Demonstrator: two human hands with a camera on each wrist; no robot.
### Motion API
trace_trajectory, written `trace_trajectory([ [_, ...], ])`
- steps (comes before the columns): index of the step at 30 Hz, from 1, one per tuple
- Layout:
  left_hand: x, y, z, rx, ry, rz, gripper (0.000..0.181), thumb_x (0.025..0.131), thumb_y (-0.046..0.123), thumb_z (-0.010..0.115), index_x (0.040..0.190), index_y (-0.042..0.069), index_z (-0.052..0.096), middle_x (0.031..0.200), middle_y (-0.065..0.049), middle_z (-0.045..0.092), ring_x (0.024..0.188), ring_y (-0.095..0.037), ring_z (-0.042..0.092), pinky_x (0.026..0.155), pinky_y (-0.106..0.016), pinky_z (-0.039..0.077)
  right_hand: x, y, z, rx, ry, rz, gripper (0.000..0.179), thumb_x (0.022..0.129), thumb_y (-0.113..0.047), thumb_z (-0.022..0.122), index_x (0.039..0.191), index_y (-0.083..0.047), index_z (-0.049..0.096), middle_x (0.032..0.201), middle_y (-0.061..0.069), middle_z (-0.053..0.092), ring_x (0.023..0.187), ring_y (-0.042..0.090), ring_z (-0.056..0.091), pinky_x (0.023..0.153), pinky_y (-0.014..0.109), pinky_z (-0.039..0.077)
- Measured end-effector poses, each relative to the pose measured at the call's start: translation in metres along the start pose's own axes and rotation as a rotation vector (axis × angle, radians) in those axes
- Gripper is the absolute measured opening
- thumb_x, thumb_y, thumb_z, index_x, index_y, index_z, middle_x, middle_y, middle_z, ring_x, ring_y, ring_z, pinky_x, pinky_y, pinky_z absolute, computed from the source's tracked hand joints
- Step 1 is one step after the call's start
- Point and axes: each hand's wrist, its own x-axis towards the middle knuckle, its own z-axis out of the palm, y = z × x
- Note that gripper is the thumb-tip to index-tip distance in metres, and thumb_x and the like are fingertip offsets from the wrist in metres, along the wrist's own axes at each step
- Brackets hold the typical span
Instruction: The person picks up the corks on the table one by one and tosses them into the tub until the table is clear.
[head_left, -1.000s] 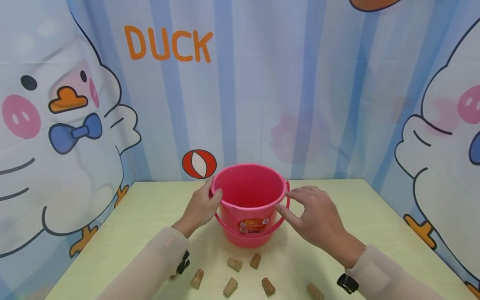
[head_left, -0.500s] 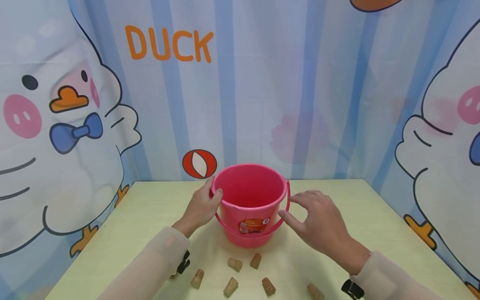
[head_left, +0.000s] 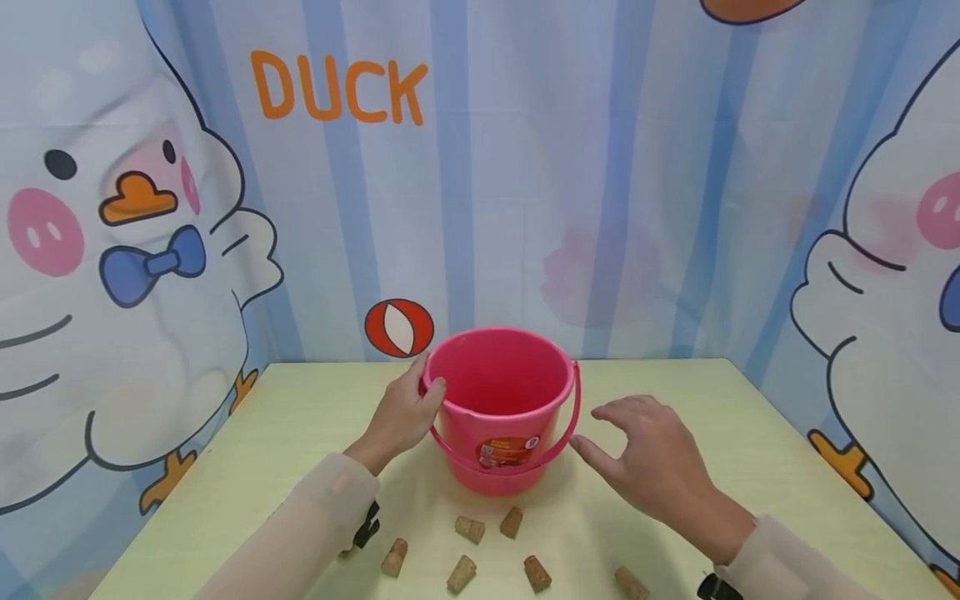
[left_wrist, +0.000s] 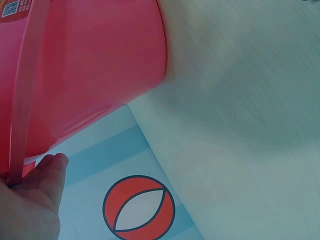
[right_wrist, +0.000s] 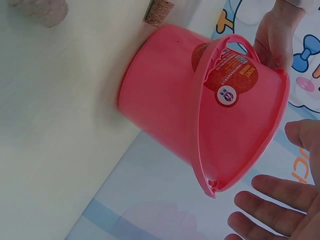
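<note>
A pink plastic bucket (head_left: pixel 467 435) stands upright on the table, its inside bare as far as the head view shows. Its handle (head_left: pixel 575 408) hangs down across the front, below an orange-red label (head_left: pixel 507 451). My left hand (head_left: pixel 401 414) grips the rim at the left, thumb on the near side; its fingertips (left_wrist: pixel 61 159) reach around the bucket in the left wrist view. Off to the right, my right hand (head_left: pixel 658 454) holds nothing. In the right wrist view its fingers (right_wrist: pixel 267 212) are spread and stand apart from the bucket.
Several corks lie in front of the bucket, among them one cork (head_left: pixel 469 529) close to its base and another cork (head_left: pixel 631 582) farther right. Behind the pale yellow table (head_left: pixel 322 392) hangs a curtain (head_left: pixel 502 183) with duck prints.
My right hand has left the bucket's right rim and drawn away to the right and slightly down, thumb and fingers spreading. The left hand and the bucket stay where they were.
</note>
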Motion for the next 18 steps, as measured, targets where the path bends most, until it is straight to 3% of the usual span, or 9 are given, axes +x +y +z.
trace_trajectory([
  [18, 0.0, -0.001, -0.001, 0.001, -0.009, -0.003, 0.065, 0.104, 0.029, 0.051, 0.162, 0.011, 0.028, 0.144, -0.009, 0.055, 0.12, -0.028, 0.057, 0.089, -0.044, 0.06, -0.018, 0.003, 0.001, -0.037, -0.077, 0.071, 0.036, 0.081, -0.04, 0.084, 0.102, -0.011, 0.08, 0.103, 0.006, 0.076, 0.1, 0.031, 0.067, 0.081, 0.055, 0.059],
])
